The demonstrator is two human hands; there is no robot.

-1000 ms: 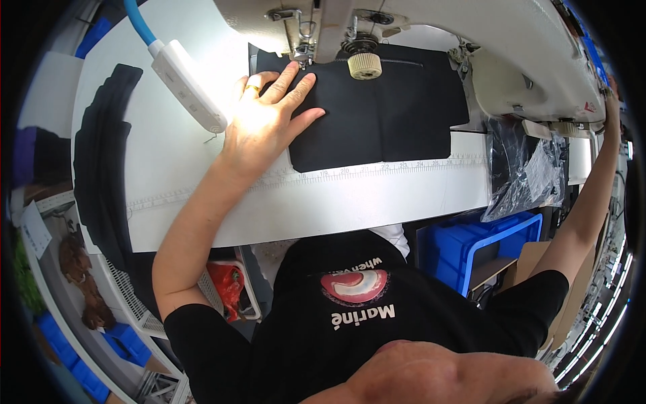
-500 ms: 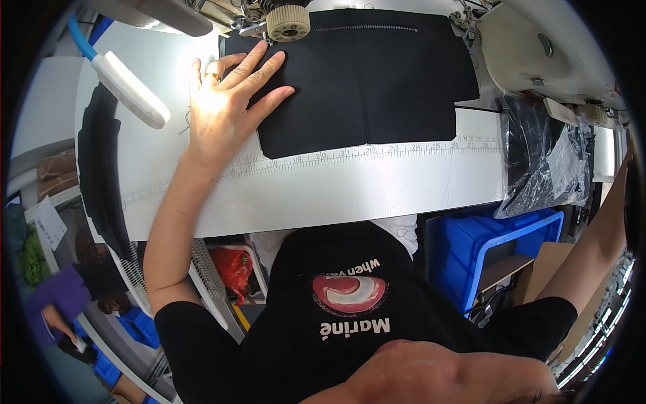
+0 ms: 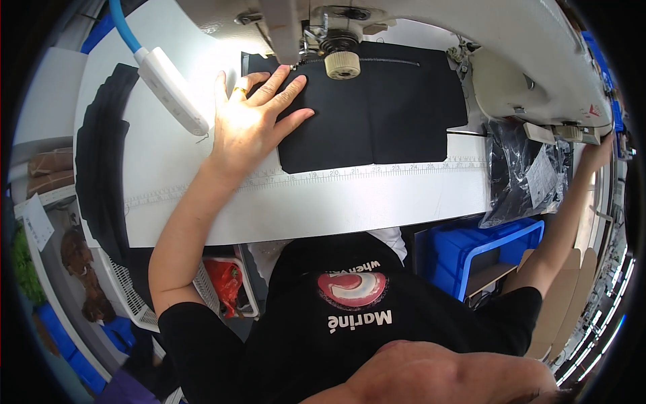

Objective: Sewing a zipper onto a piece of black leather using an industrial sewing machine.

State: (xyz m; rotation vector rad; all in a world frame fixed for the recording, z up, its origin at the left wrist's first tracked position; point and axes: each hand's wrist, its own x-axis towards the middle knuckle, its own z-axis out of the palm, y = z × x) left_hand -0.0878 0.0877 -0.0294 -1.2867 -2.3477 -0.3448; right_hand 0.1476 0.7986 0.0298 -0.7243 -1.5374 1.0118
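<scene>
My left hand [image 3: 252, 124] lies with fingers spread on the left edge of a black fabric panel [image 3: 363, 128], its fingertips close to the near end of the presser area. A metal zipper [image 3: 390, 61] runs along the panel's far part. Above the panel hangs the sewing machine [image 3: 431, 20], with a cream knob [image 3: 342, 65] partly covering the zipper. My right hand [image 3: 596, 151] reaches up to the right end of the machine; its fingers are hidden behind the housing there.
A white lamp [image 3: 171, 91] on a blue cable lights my left hand. Stacked black fabric pieces [image 3: 101, 155] hang over the table's left edge. A clear plastic bag [image 3: 525, 178] lies at the right, above a blue crate [image 3: 481, 249]. A white basket [image 3: 124, 289] stands below left.
The view has shifted, showing more of the machine. My left hand keeps its place on the panel. My right hand has come into view at the machine's right end.
</scene>
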